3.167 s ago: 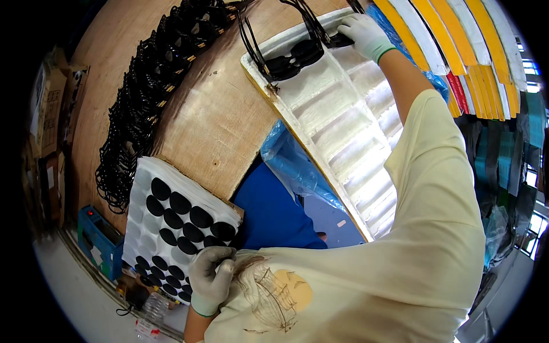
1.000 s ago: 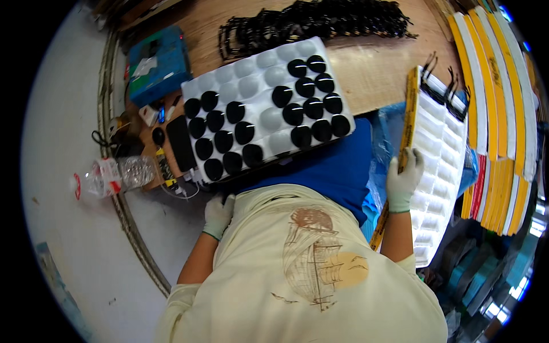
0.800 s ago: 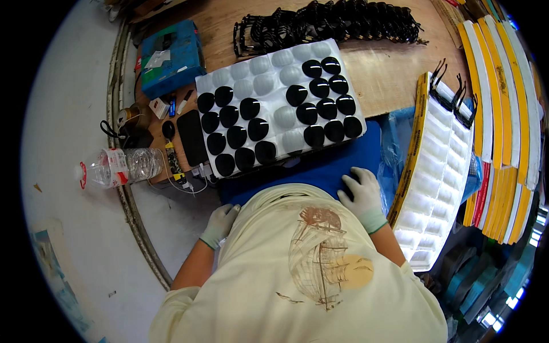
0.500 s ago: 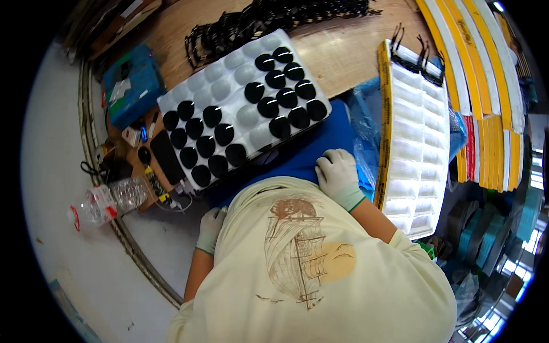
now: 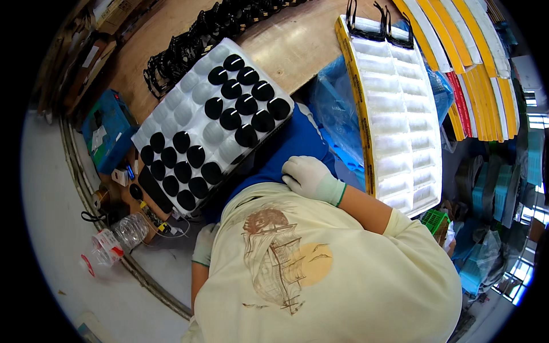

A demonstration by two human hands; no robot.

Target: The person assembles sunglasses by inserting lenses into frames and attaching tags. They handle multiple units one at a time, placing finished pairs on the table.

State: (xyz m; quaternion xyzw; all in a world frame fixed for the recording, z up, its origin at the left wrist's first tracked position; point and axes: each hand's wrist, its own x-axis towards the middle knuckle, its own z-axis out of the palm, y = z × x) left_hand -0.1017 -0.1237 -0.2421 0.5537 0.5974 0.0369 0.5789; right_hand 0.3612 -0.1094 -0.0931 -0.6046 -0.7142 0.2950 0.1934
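Observation:
My right hand (image 5: 309, 176), in a white glove with a green cuff edge, rests against the blue cloth over my lap. Its fingers are curled in, and nothing shows in them. Low at my left side is my left hand (image 5: 204, 244), gloved too; the shirt partly hides it and its fingers are not clear. Ahead of both hands lies a white tray (image 5: 197, 134) with rows of round wells. Dark sunglass lenses (image 5: 246, 104) fill wells at its right and near-left parts, while other wells hold none. Neither hand touches the tray.
A yellow-edged white compartment tray (image 5: 394, 114) stands at the right, with black glasses frames (image 5: 369, 31) at its far end. Beyond it are stacked yellow-and-white trays (image 5: 457, 68). More black frames (image 5: 200, 40) line the wooden table. A blue box (image 5: 108, 131) and plastic bottle (image 5: 117, 237) sit left.
The view has turned, so both trays appear farther left. My right hand has drawn in a little toward my belly, its fingers more curled. My left hand stays at my side.

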